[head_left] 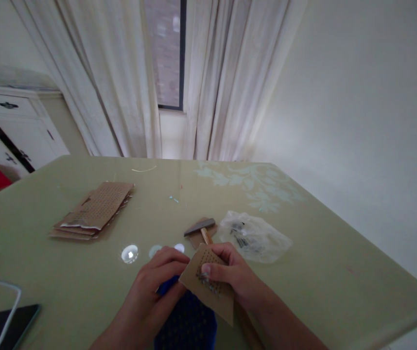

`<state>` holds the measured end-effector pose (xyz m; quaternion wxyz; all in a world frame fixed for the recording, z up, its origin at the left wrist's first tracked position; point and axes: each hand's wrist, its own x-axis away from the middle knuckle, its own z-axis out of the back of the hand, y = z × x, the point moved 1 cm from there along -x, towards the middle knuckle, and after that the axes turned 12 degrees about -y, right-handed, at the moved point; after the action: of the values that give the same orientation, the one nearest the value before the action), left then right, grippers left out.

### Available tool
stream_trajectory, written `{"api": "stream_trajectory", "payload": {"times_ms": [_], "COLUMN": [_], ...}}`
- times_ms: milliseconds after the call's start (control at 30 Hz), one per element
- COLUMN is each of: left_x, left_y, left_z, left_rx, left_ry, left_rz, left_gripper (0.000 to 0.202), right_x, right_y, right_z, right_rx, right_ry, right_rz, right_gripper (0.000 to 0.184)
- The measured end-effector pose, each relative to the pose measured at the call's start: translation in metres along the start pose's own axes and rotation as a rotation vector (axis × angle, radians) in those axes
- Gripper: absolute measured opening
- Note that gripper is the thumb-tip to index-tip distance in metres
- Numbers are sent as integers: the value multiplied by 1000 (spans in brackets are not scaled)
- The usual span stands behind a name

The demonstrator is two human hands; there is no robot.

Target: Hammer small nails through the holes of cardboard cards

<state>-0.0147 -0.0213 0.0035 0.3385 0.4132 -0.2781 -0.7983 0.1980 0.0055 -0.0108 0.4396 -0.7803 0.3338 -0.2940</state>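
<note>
My right hand (232, 272) grips a small brown cardboard piece (214, 302) dotted with rows of holes, its thumb pressed on top. Small shiny bits (206, 281) lie by the thumb; their kind is too small to tell. At the left corner of that cardboard, my left hand (155, 282) has its fingertips closed on the edge. Below the cardboard, between my hands, is a dark blue thing (186, 323) with a dotted pattern, partly covered. A hammer (200, 227) lies just beyond my hands, its wooden handle passing under the right one.
A clear plastic bag (255, 238) with dark nail-like pieces lies to the right. Stacked perforated cardboard sheets (102, 206) lie at the left. A dark flat device (9, 325) with a white cable (15, 299) is at the near left. The table (325, 272) meets a wall.
</note>
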Motion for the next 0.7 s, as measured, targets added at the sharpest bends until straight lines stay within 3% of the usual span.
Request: {"api": "stream_trajectory", "payload": {"times_ms": [133, 300, 433, 567, 633, 700], "left_x": [10, 15, 8, 13, 26, 43], "left_y": [-1, 7, 10, 9, 10, 14], "left_z": [5, 2, -1, 1, -1, -5], "left_rx": [-88, -366, -418, -522, -566, -501], "left_ry": [137, 180, 206, 292, 280, 199], "left_rz": [80, -85, -169, -249, -300, -267], "left_gripper": [33, 33, 26, 21, 26, 36], "right_x": [0, 3, 8, 11, 11, 9], "right_y": [-5, -13, -15, -12, -10, -10], "right_z": [0, -3, -8, -11, -11, -9], "right_rx": [0, 300, 519, 633, 683, 701], "right_ry": [-1, -10, -65, -16, 30, 58], "right_rz": [41, 200, 254, 319, 348, 350], "right_gripper": [50, 38, 37, 28, 26, 26]}}
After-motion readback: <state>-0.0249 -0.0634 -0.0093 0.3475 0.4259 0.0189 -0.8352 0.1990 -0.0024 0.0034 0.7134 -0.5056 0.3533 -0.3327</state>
